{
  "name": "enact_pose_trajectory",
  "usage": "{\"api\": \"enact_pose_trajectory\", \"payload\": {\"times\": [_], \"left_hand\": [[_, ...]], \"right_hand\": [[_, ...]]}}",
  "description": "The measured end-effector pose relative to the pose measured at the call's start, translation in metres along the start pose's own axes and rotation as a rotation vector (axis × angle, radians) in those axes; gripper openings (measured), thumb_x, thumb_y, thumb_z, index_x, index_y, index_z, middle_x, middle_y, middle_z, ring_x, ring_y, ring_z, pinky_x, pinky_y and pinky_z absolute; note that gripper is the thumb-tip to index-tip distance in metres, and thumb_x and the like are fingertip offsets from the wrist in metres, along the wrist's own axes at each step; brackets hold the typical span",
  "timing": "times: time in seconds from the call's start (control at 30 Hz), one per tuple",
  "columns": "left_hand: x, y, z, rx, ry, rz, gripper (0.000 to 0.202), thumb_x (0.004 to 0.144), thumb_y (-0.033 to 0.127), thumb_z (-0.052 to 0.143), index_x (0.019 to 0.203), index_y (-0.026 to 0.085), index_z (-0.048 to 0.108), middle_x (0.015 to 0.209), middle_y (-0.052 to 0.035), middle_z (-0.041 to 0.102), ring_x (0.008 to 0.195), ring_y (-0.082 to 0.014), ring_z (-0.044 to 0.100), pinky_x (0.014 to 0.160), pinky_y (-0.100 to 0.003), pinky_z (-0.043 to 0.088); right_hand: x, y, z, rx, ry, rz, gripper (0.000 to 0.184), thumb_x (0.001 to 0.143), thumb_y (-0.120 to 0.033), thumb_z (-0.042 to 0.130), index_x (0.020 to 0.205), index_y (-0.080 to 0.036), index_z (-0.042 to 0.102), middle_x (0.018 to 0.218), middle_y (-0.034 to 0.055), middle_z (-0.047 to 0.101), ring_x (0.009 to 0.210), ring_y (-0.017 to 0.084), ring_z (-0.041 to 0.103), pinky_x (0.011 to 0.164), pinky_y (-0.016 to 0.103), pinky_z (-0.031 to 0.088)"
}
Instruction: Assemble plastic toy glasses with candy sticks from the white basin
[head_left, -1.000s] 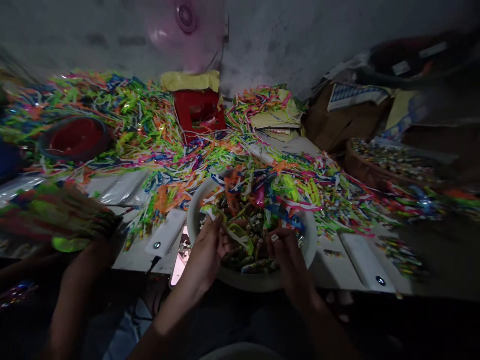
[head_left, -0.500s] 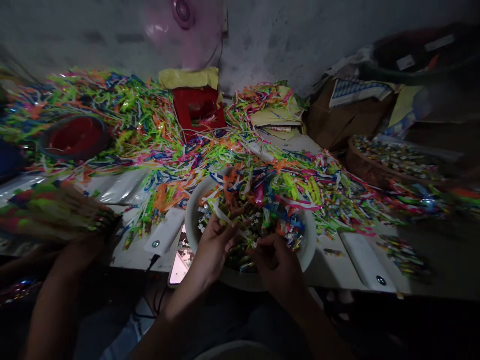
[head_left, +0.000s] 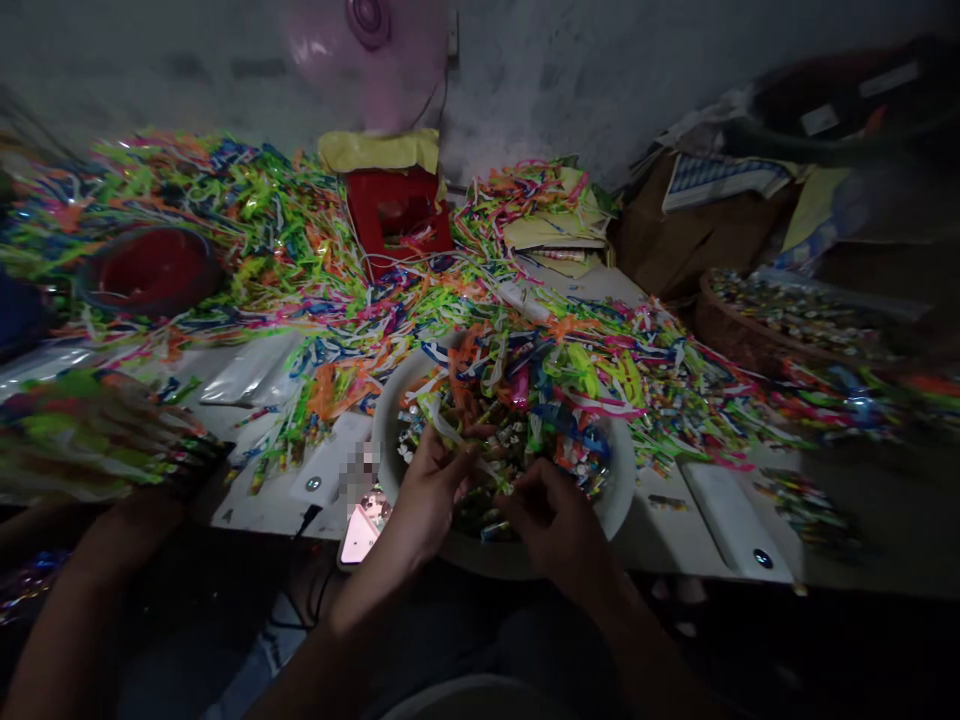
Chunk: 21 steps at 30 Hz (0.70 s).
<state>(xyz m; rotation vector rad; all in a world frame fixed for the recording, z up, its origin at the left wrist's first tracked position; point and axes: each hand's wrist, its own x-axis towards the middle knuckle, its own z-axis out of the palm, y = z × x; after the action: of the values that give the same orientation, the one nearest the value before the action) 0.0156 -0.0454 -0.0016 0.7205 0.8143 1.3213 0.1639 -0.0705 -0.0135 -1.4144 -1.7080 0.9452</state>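
A white bowl (head_left: 626,495) in front of me is heaped with small wrapped pieces and bright plastic strips (head_left: 525,400). My left hand (head_left: 427,490) is over the bowl's near left side, fingers pinched on a pale strip (head_left: 450,435). My right hand (head_left: 551,520) is just to its right, fingers curled and pinched over the pieces in the bowl; what it holds is too small to make out. The two hands almost touch.
Neon strips cover the table (head_left: 262,240) around a red bowl (head_left: 150,270) and a red box (head_left: 397,215). Another person's arm (head_left: 82,580) at the left holds a bundle of strips (head_left: 90,440). A lit phone (head_left: 360,530) lies left of the bowl; a basket (head_left: 780,325) sits at the right.
My hands have drawn together over the bowl's near side, the right one moving left. The other person's bundle at the left has shifted slightly down and left.
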Motion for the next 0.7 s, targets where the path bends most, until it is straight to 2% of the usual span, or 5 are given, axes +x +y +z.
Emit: {"api": "enact_pose_trajectory", "payload": {"times": [0.23,0.43,0.53,0.6,0.7], "left_hand": [[-0.002,-0.002,-0.003,0.099,-0.035,0.117,0.046,0.084,0.025,0.059,0.125,0.023,0.039,0.116,-0.0068,0.062,0.099,-0.0191,0.062,0.078,-0.027,0.050],[-0.008,0.002,0.006,0.225,-0.062,0.147,0.032,0.086,0.026,0.055,0.115,0.020,0.044,0.117,-0.0081,0.060,0.108,-0.0209,0.057,0.089,-0.031,0.046],[-0.016,0.011,0.005,0.287,-0.091,0.145,0.038,0.087,0.029,0.054,0.121,0.022,0.040,0.118,-0.0086,0.059,0.105,-0.0192,0.058,0.089,-0.031,0.046],[-0.024,0.019,-0.007,0.339,-0.017,0.217,0.047,0.086,0.031,0.056,0.128,0.026,0.035,0.119,-0.0078,0.056,0.096,-0.0167,0.060,0.086,-0.030,0.047],[-0.037,0.025,-0.047,0.537,0.349,0.484,0.040,0.084,0.032,0.058,0.120,0.026,0.042,0.111,-0.0043,0.054,0.087,-0.0132,0.057,0.083,-0.027,0.045]], "right_hand": [[0.010,0.002,-0.006,0.103,-0.183,0.031,0.019,0.090,-0.034,0.048,0.103,-0.021,0.053,0.087,0.0023,0.066,0.081,0.017,0.062,0.070,0.027,0.046],[0.001,-0.003,0.000,0.006,-0.071,-0.051,0.018,0.089,-0.033,0.047,0.080,-0.020,0.055,0.066,-0.0012,0.059,0.062,0.014,0.055,0.057,0.023,0.041],[-0.002,-0.003,0.000,0.063,0.024,-0.032,0.022,0.088,-0.038,0.048,0.076,-0.020,0.055,0.063,-0.0006,0.059,0.061,0.015,0.056,0.055,0.023,0.041],[-0.002,-0.002,-0.001,0.131,0.086,-0.003,0.023,0.087,-0.040,0.049,0.078,-0.020,0.057,0.068,0.0010,0.062,0.066,0.016,0.059,0.057,0.024,0.042],[0.000,-0.001,-0.004,0.231,0.107,0.035,0.026,0.089,-0.044,0.047,0.081,-0.020,0.055,0.068,0.0008,0.061,0.059,0.014,0.055,0.054,0.024,0.042]]}}
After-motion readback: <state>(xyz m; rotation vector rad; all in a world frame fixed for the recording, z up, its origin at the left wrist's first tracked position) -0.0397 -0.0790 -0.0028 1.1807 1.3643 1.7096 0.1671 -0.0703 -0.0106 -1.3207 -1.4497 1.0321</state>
